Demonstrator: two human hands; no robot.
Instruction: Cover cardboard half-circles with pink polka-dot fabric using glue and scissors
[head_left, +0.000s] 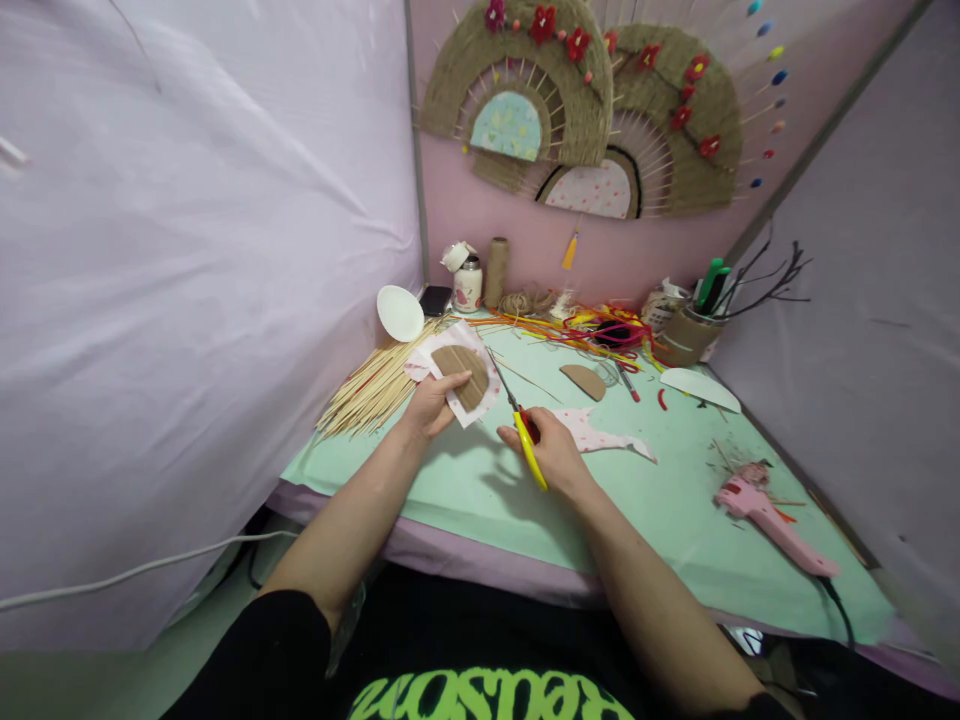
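My left hand [435, 402] grips a half-round piece of brown cardboard [459, 374] together with a white, pink-dotted cloth [480, 408] under it, the thumb pressed on the cardboard. The cloth sticks out past the cardboard's edges. In my right hand [551, 445] is a pair of scissors [529, 452] with yellow and red handles. The blades point up and away, just right of the cloth's edge. Whether they touch the cloth, I cannot tell. A cut scrap of the same dotted cloth [600, 432] lies beyond my right hand.
Thin wooden sticks [379, 375] lie at the left near a white bowl [400, 314]. A second cardboard half-round [583, 381] and coloured strands [607, 325] lie farther back. A pink glue gun [776, 525] with a cord rests on the right. A pot of pens [686, 335] holds dark twigs.
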